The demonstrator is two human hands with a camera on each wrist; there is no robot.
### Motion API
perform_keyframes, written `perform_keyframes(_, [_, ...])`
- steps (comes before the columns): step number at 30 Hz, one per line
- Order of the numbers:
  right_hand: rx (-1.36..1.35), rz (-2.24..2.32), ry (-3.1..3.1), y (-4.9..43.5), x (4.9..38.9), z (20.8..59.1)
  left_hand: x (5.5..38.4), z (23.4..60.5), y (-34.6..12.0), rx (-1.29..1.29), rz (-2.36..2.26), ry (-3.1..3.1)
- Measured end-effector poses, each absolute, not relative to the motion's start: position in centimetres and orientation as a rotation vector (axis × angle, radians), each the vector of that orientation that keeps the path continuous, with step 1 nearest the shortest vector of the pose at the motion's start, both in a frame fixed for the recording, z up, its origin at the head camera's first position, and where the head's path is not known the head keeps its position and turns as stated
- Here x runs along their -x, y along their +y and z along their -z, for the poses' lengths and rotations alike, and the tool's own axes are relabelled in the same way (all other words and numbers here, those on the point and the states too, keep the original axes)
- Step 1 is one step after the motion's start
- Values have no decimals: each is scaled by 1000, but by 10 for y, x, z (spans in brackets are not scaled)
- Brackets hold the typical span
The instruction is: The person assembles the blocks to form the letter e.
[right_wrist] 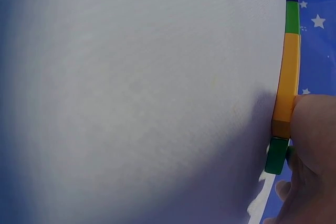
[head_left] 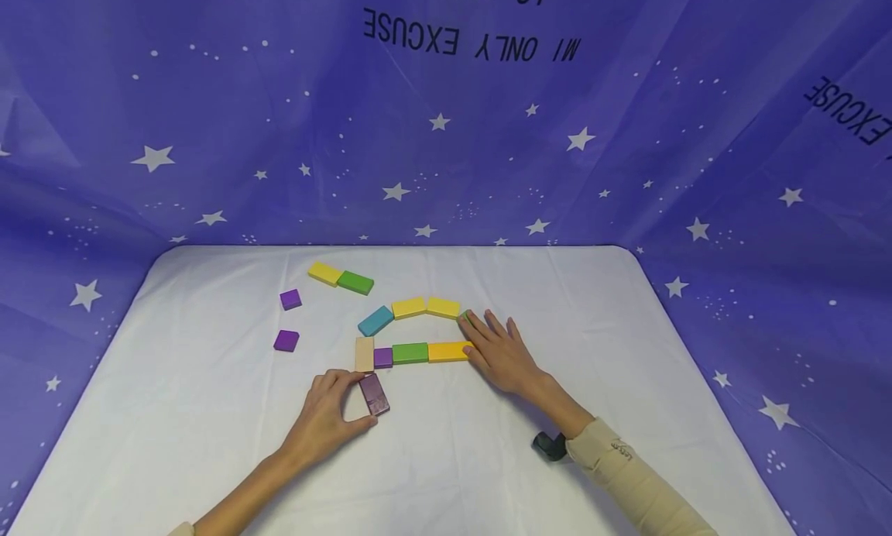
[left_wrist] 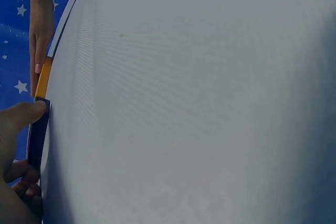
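Observation:
My left hand (head_left: pixel 322 416) pinches a dark purple block (head_left: pixel 375 396) at its two ends, fingers at the far end and thumb at the near one. The block lies slanted just below an upright beige block (head_left: pixel 365 354). From there a row runs right: a small purple block (head_left: pixel 383 358), a green block (head_left: pixel 409 353) and an orange block (head_left: pixel 446 352). My right hand (head_left: pixel 503 358) lies over the right end, fingers fairly straight, thumb at the orange block. Its fingertips touch a mostly covered green block (head_left: pixel 464 317). Another green block (right_wrist: pixel 276 156) adjoins the orange one in the right wrist view.
A blue block (head_left: pixel 376 321) and two yellow blocks (head_left: pixel 409 308) arch above the row. Farther back, a yellow block (head_left: pixel 324 273) touches a green one (head_left: pixel 356 283). Two purple blocks (head_left: pixel 286 341) lie at left. A black object (head_left: pixel 549 446) sits beside the right sleeve.

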State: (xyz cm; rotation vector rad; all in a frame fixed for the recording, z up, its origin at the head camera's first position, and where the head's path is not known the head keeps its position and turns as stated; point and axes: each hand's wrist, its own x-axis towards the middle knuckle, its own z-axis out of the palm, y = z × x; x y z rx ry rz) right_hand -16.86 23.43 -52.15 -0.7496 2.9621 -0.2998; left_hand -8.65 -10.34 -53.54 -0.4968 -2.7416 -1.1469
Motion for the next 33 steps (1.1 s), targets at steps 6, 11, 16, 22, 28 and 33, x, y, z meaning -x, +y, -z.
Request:
perform_keyframes(6, [753,309,2971,234,167,520,87,534,-103,493,1147,-2742])
perform_keyframes(11, [769,319,2982,234,166,518,87,533,-104,484,1143,-2752])
perform_keyframes(16, [778,313,2982,234,166,516,87,533,-104,482,1142,-2756])
perform_keyframes(22, [774,303,2983,234,167,516,88,533,-104,473,1152,-2761])
perform_keyframes(28, [778,308,2988,234,167,516,87,534,-104,463,1156,-2769])
perform_keyframes(33, [779,313,2994,234,167,518,87,534,-104,460,1159,-2772])
